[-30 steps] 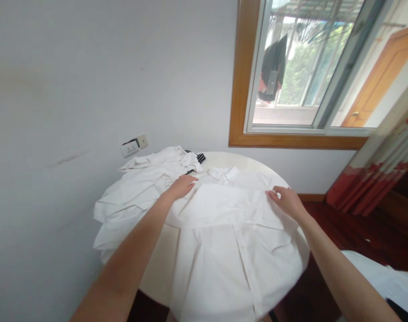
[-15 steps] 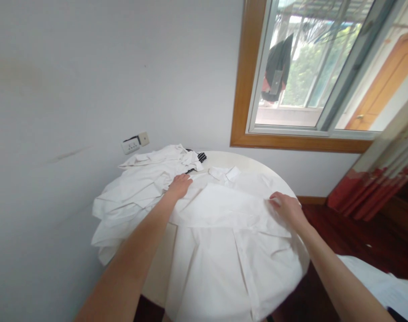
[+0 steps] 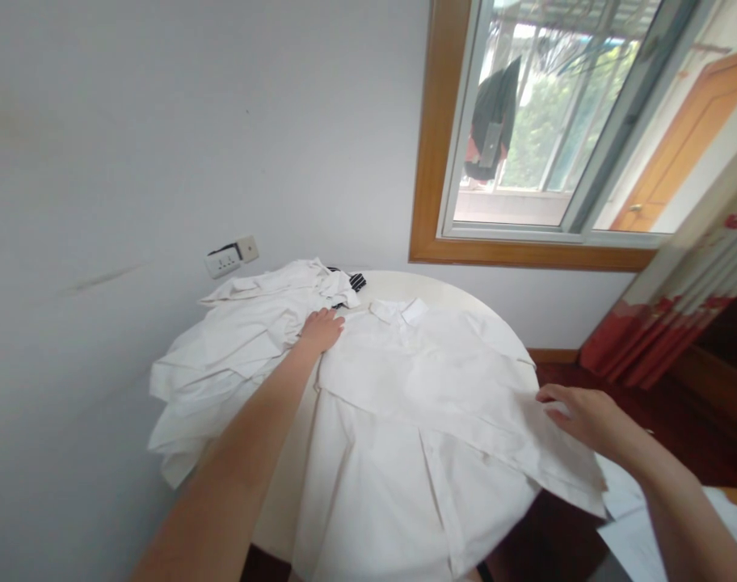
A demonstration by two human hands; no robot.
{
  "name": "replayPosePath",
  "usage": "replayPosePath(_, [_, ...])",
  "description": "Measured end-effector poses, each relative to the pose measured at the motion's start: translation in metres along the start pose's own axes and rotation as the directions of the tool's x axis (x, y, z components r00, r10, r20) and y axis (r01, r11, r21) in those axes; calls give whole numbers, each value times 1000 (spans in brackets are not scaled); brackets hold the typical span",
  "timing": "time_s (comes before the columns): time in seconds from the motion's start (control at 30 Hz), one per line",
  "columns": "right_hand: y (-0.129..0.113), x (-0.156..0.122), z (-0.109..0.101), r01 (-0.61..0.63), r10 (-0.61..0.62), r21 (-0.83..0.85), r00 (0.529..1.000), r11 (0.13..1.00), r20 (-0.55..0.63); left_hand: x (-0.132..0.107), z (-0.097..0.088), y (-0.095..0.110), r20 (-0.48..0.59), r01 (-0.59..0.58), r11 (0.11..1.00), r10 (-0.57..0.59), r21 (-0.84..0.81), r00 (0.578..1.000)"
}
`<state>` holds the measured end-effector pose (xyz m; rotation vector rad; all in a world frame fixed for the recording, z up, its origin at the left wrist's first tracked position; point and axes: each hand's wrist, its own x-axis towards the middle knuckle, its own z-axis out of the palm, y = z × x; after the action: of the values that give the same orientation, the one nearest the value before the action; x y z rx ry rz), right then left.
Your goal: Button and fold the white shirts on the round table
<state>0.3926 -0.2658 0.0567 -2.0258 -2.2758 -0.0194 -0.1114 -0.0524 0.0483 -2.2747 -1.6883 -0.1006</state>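
Note:
A white collared shirt (image 3: pixel 398 477) lies spread on a round table, its collar toward the wall. One long sleeve (image 3: pixel 465 388) runs crosswise over the shirt's front, and its cuff end hangs past the table's right edge. My left hand (image 3: pixel 323 329) rests flat on the shirt near the shoulder, fingers extended, beside a heap of white shirts (image 3: pixel 241 339). Off to the right, my right hand (image 3: pixel 587 412) hovers at the sleeve's upper edge, thumb and fingers apart, with nothing visible between them.
The round cream table (image 3: pixel 447 295) stands against the wall. A black striped cloth (image 3: pixel 357 282) pokes out behind the heap. A wall socket (image 3: pixel 224 262), a wood-framed window (image 3: pixel 520 252) and a red and cream curtain (image 3: pixel 641 347) are around it. More white fabric (image 3: pixel 632 533) lies low at right.
My right hand has moved right, off the sleeve, with its fingers opened. The sleeve now extends farther right over the table edge, smoothed out. My left hand stays in place on the shirt.

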Motion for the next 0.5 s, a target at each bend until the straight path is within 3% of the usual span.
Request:
replayPosePath(0.1, [-9, 6, 4, -47, 49, -73, 999, 996, 18, 0, 2, 5, -24, 22, 999, -23, -47, 999])
replayPosePath(0.2, [-30, 22, -3, 1, -7, -119, 999, 993, -45, 1, 1, 10, -45, 30, 998, -32, -51, 998])
replayPosePath(0.37, [-93, 65, -12, 269, -269, -48, 963, 962, 22, 8, -2, 21, -158, 101, 993, -109, -59, 981])
replayPosePath(0.43, [-117, 84, -9, 293, -291, -66, 956, 954, 41, 10, -2, 28, -191, 177, 980, -193, -94, 962])
replayPosePath(0.5, [-135, 101, -3, 238, -233, -99, 971, 966, 57, 9, -1, 32, -185, 242, 962, -263, -129, 947])
